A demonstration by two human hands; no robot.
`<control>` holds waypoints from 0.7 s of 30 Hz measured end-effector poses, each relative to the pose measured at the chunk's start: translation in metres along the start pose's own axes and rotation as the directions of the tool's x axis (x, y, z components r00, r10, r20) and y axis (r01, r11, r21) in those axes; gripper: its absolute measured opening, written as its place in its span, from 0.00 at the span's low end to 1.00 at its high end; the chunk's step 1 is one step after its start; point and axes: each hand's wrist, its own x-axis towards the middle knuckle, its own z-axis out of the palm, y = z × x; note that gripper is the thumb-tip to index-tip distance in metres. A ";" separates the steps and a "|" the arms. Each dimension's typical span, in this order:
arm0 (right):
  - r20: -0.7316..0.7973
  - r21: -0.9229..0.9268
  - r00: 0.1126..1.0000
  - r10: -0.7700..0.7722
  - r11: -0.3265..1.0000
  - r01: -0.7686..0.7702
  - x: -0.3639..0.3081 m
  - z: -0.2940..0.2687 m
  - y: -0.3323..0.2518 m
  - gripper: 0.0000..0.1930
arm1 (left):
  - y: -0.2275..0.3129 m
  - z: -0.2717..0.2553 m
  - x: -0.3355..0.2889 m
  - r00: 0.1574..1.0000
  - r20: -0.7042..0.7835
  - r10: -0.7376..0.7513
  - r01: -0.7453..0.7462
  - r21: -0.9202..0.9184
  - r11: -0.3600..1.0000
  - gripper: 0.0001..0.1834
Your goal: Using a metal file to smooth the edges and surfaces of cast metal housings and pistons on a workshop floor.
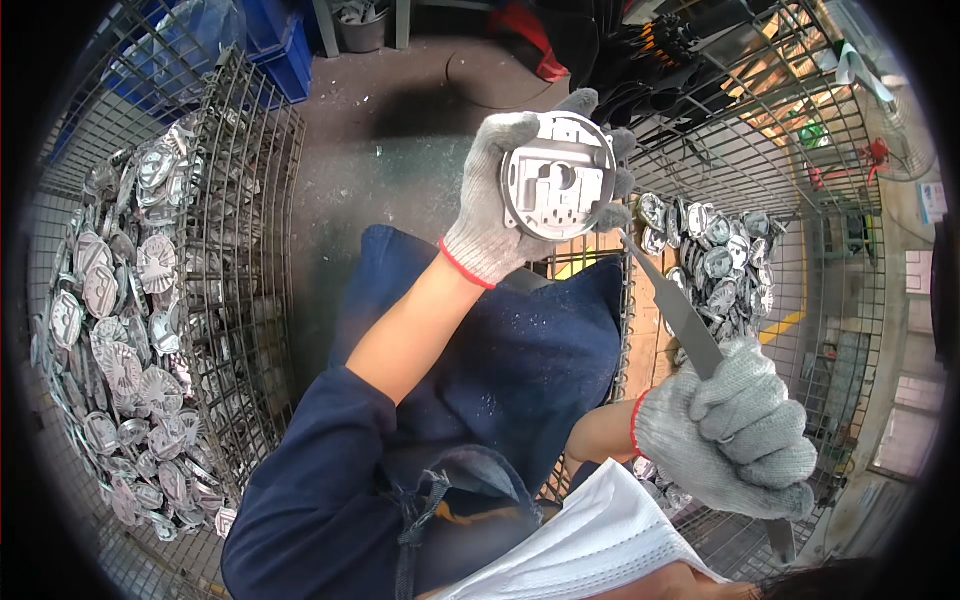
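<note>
My left hand (487, 200), in a grey knit glove with a red cuff, grips a round cast metal housing (557, 190) by its rim. Its recessed inner side, with ribs, holes and a raised ring edge, faces up toward me. In my right hand (735, 430), gloved the same way, a flat metal file (690, 325) is held in a closed fist. The narrow end of the file points up and left, close to the housing's lower right edge; whether it touches cannot be made out. Its other end shows below the fist.
At left stands a wire mesh cage (245, 170) heaped with similar metal castings (125, 370). Another mesh cage on the right holds more castings (715, 250) beside wooden boards (648, 300). Beyond are blue bins (275, 50) and a bucket (363, 28). A dark blue apron (480, 340) covers my lap.
</note>
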 end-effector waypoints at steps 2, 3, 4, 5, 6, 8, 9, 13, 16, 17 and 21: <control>-0.057 0.073 0.996 -0.074 0.994 0.078 0.000 -0.002 0.006 0.31 | -0.002 -0.001 -0.002 1.000 0.028 0.012 -0.014 0.048 0.999 0.39; -0.036 0.026 0.998 -0.060 0.998 0.061 -0.001 -0.002 0.009 0.31 | -0.003 -0.002 -0.002 0.998 0.061 0.019 -0.024 0.081 0.996 0.36; -0.040 0.010 0.999 -0.030 0.999 0.030 -0.002 -0.003 0.012 0.31 | -0.005 -0.002 -0.003 0.998 0.053 0.022 -0.027 0.085 0.996 0.36; -0.044 -0.004 0.999 0.004 1.000 -0.004 -0.003 -0.002 0.015 0.31 | -0.005 -0.002 -0.004 0.999 0.026 0.035 -0.037 0.071 0.997 0.36; -0.044 -0.003 0.999 0.008 1.000 -0.008 -0.005 -0.002 0.017 0.31 | -0.006 -0.002 -0.005 0.999 -0.003 0.050 -0.050 0.057 0.997 0.36; -0.069 0.002 0.995 0.068 0.998 -0.068 -0.007 -0.001 0.020 0.32 | -0.004 -0.002 -0.006 0.999 -0.014 0.048 -0.047 0.063 0.997 0.37; -0.068 0.008 0.995 0.068 0.998 -0.068 -0.008 -0.001 0.021 0.32 | -0.003 -0.002 -0.006 0.999 -0.024 0.040 -0.038 0.068 0.997 0.39; -0.047 0.005 0.998 0.029 1.000 -0.029 -0.010 -0.002 0.027 0.30 | 0.000 -0.005 -0.006 0.997 0.070 -0.017 0.024 -0.105 0.994 0.38; 0.015 -0.001 0.999 -0.030 1.000 0.030 -0.015 -0.002 0.031 0.25 | -0.001 -0.005 -0.007 0.997 0.070 -0.023 0.037 -0.202 0.979 0.36; 0.030 0.002 0.999 -0.029 1.000 0.029 -0.017 -0.001 0.032 0.25 | -0.002 -0.004 -0.007 0.997 0.071 -0.025 0.041 -0.231 0.972 0.36; 0.056 0.018 0.998 -0.015 1.000 0.014 -0.026 0.001 0.040 0.22 | -0.001 0.000 -0.006 0.997 0.023 0.080 -0.080 0.009 0.997 0.36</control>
